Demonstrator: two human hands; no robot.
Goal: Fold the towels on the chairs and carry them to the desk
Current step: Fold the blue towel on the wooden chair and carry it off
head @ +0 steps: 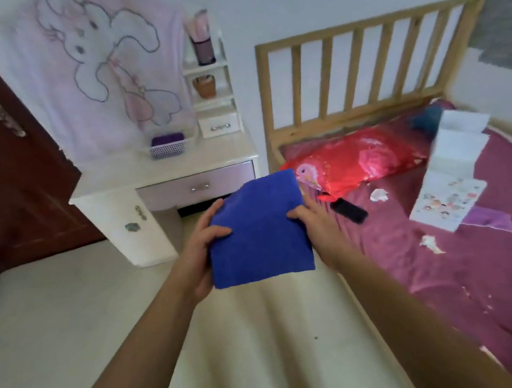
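I see the folded blue towel (258,228) held in mid-air by 2 hands, over the floor (71,308) between the white desk (166,168) and the bed (442,237), touching neither. Left hand (202,247) grips its left edge, thumb curled on top; right hand (317,222) pinches the right edge, thumb on top, other fingers hidden under the cloth. Desk carries a purple basket (167,146); a red pillow (355,158) and a black phone (349,211) lie on the bed.

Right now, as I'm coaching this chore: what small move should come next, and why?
Probably carry the blue towel forward onto the white desk: it looks folded, the left hand and right hand grip its sides, and the desk ahead has bare space.
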